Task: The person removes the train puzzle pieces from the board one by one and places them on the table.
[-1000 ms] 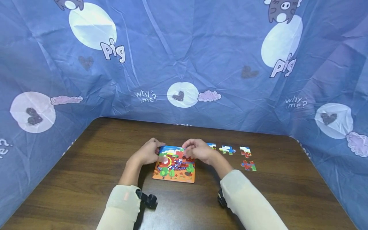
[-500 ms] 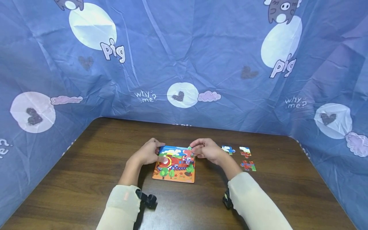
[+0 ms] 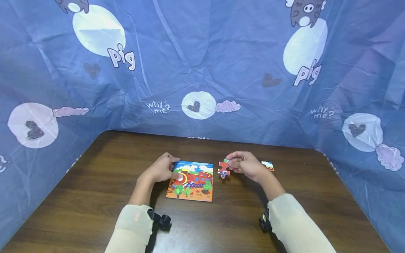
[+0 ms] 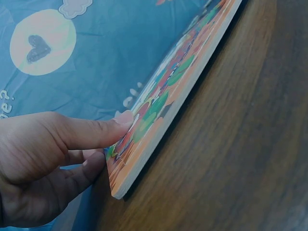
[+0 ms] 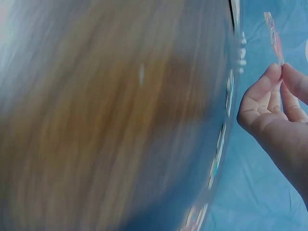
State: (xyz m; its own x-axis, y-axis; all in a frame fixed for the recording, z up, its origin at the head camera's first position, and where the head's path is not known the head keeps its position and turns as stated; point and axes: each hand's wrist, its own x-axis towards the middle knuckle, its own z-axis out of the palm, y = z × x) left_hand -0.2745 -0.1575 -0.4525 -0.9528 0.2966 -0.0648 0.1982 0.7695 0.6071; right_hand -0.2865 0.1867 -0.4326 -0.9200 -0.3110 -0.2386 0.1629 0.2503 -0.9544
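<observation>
A square puzzle board (image 3: 197, 196) printed with a red train lies on the table. My left hand (image 3: 160, 169) grips its left edge. In the left wrist view, the thumb (image 4: 98, 134) presses on the printed face, with bent fingers at the board's edge. Just right of the board, my right hand (image 3: 248, 165) pinches a jigsaw piece (image 3: 223, 169) by its right side, between thumb and fingertips. The piece is mostly red, with green at the top and a blue-purple lower part. In the right wrist view this jigsaw piece (image 5: 274, 36) appears nearly edge-on, clear of the table.
A loose puzzle piece (image 3: 268, 165) with white and red lies beyond my right wrist; the right hand and arm hide other pieces. The brown table (image 3: 126, 228) meets a blue cloth (image 3: 171, 45) hung behind it. A dark wrist camera (image 3: 162, 220) sits by my left sleeve.
My right hand has moved right with the jigsaw piece, from over the board to beside it, uncovering the train picture. My left hand keeps its grip. The head view has shifted slightly.
</observation>
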